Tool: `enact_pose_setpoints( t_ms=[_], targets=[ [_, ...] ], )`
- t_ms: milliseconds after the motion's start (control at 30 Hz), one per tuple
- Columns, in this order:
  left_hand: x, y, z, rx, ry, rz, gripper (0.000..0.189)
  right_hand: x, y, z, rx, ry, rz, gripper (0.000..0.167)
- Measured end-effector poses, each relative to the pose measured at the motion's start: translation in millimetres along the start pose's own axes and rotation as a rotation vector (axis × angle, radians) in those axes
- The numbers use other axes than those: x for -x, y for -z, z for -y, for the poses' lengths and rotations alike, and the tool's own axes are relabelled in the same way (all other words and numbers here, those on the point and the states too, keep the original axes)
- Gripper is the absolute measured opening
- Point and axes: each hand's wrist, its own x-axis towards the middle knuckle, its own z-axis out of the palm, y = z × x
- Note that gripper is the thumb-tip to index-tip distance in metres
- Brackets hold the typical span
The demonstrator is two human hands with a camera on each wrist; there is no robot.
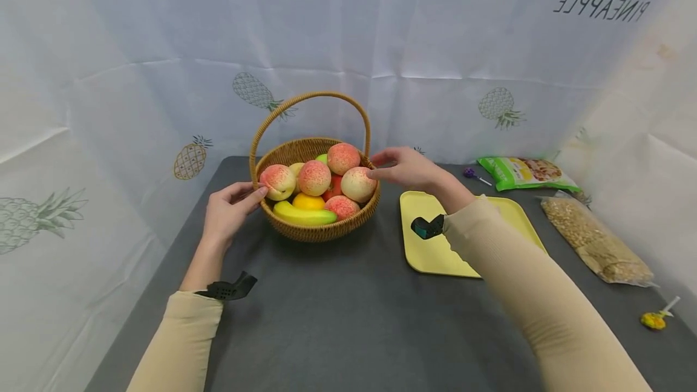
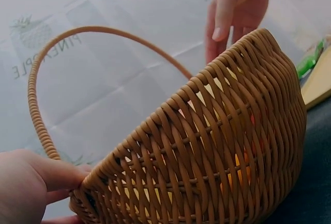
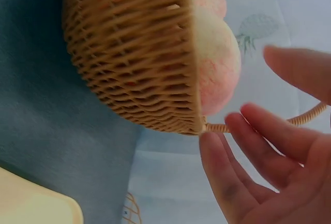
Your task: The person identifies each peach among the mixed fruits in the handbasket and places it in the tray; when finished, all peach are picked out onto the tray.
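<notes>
Wicker basket (image 1: 305,232), heaped with fruit (image 1: 314,178), stands on table (image 1: 327,319) between both hands. Left grip (image 1: 231,207) pinches its rim (image 2: 168,107) near the handle (image 1: 321,94), probably for steadiness; right grip (image 1: 408,168) spreads loosely by the opposite rim, contact unclear. Yellow tray (image 1: 435,259) lies just this side of right grip.

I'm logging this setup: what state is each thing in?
Wicker basket: upright, handle raised, filled
Peaches: heaped inside
Banana: unpeeled
Yellow tray: flat, partly hidden
Green snack bag: lying, no opening visible
Clear grain bag: lying, filled
Purple lollipop: lying, wrapping unclear
Yellow lollipop: lying, wrapped
Left hand: gripping the basket
Right hand: beside the basket, contact unclear
</notes>
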Motion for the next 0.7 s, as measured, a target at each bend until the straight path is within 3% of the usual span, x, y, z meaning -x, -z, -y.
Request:
enact_pose_setpoints(
  t_ms=[300, 700],
  targets=[
    [2.3, -1.9, -1.4, -0.005, -0.001, -0.015, 0.055, -18.6, 6, 8, 0.075, 0.016, 0.136, 0.06],
    [2.1, -2.3, -2.8, -0.028, 0.017, -0.021, 0.055, -31.3, 6, 15, 0.154, -0.006, 0.213, 0.064]
  ],
)
